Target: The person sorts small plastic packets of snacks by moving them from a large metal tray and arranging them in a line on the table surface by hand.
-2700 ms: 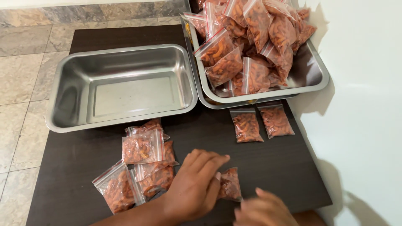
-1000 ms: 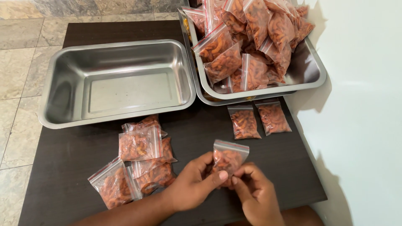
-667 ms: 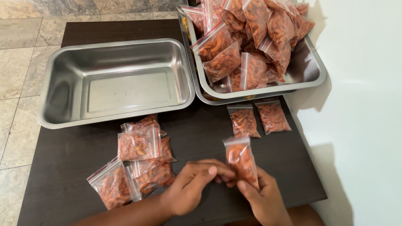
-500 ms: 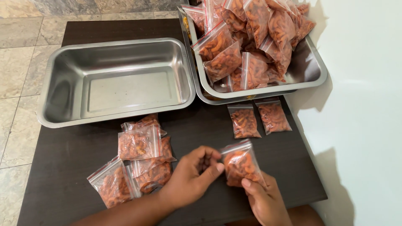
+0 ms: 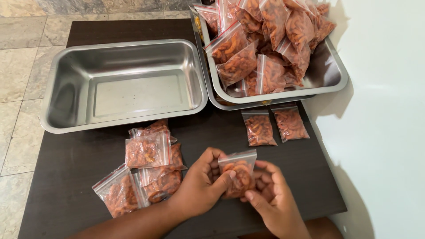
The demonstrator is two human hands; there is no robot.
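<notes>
Both my hands hold one small clear zip bag of orange snacks (image 5: 239,170) just above the dark table (image 5: 71,159), near its front edge. My left hand (image 5: 201,183) grips the bag's left side with the thumb across its front. My right hand (image 5: 270,201) supports it from the right and below. The bag stands roughly upright with its sealed strip on top.
A loose pile of filled bags (image 5: 148,166) lies left of my hands. Two more bags (image 5: 274,126) lie flat by the right edge. An empty steel tray (image 5: 66,79) sits at the back left. A second steel tray (image 5: 330,73), heaped with filled bags, sits back right against a white wall.
The bag was picked off the table, lifted, turned between both hands, then brought down and to the centre. Now both hands close around it.
</notes>
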